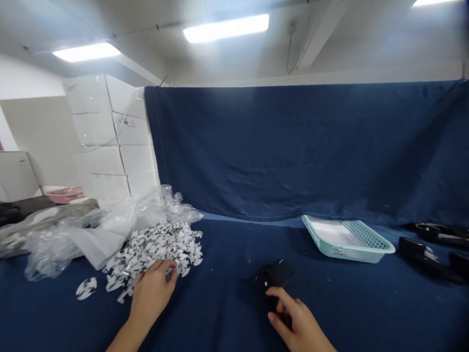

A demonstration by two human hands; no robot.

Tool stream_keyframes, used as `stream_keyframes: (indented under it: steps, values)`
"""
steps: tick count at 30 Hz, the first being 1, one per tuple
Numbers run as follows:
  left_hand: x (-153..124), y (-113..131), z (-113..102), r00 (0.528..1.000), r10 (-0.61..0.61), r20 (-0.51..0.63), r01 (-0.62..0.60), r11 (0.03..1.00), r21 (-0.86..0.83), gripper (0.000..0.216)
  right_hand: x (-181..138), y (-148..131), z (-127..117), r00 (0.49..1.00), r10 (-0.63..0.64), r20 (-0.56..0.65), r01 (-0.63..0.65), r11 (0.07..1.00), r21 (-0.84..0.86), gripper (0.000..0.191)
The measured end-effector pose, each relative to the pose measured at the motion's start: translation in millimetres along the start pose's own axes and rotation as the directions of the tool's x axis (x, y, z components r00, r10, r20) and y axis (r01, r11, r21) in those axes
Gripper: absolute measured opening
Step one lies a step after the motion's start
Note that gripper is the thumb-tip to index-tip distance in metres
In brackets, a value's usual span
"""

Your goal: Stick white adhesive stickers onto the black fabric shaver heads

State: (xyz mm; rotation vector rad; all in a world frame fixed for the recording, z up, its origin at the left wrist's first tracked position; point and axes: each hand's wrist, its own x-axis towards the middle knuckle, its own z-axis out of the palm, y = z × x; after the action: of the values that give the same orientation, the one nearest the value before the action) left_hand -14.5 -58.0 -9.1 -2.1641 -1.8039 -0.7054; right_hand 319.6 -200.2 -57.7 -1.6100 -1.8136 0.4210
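My left hand [154,284] hovers at the near right edge of a pile of small white and grey pieces [161,244]. Its fingers curve loosely, with a gap between thumb and index finger, and nothing shows in them. A dark, blurred black object [276,274] with a small white spot lies on the blue cloth. Just in front of it is my right hand [293,318], its index fingertip reaching to the object's near edge by the spot. Thumb and index finger are apart; the other fingers curl under and are partly hidden. Whether the fingertip touches cannot be made out.
Clear plastic bagging [120,225] spreads behind the pile. A stray white piece [87,288] lies left of it. To the right stands a light-blue basket [366,254] with white sheets inside, and black items [421,256] beyond. White boxes [98,129] and a blue curtain [293,151] rise behind.
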Motion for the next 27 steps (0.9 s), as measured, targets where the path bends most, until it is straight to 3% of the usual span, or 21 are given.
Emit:
stream_keyframes:
  steps: [6,10,14,17,21,23,25,27]
  values:
    - [0,-1,-2,0.995,0.043,-0.088,-0.053,0.992,-0.115,0.024,0,0,-1,1.000,-0.007,0.008,0.007,1.000,0.008,0.034]
    - [-2,6,-4,0.977,0.070,-0.202,-0.138,0.929,-0.343,0.029,0,-7,-4,1.000,0.022,0.011,-0.022,1.000,-0.005,0.033]
    - [-7,15,-1,0.981,0.101,-0.167,-0.175,0.837,-0.518,0.032,-1,-7,-2,1.000,0.018,-0.003,-0.018,1.000,-0.004,0.031]
    - [-10,21,3,0.982,0.136,-0.129,-0.186,0.802,-0.568,0.032,-3,-2,0,0.992,-0.034,-0.125,0.035,0.999,0.002,0.026]
    - [-12,25,10,0.984,0.169,-0.062,-0.173,0.790,-0.588,0.036,-1,9,-5,0.895,-0.090,-0.438,0.085,0.996,-0.031,0.024]
    - [-13,25,13,0.984,0.175,-0.018,-0.151,0.788,-0.597,0.038,3,15,-10,0.855,-0.089,-0.511,0.062,0.996,-0.070,0.027]
    - [-14,27,15,0.983,0.182,0.025,-0.127,0.772,-0.622,0.040,8,20,-13,0.860,-0.106,-0.499,0.033,0.987,-0.154,0.038]
    - [-17,31,15,0.980,0.194,0.050,-0.114,0.744,-0.659,0.039,12,25,-15,0.901,-0.117,-0.417,0.001,0.963,-0.269,0.051]
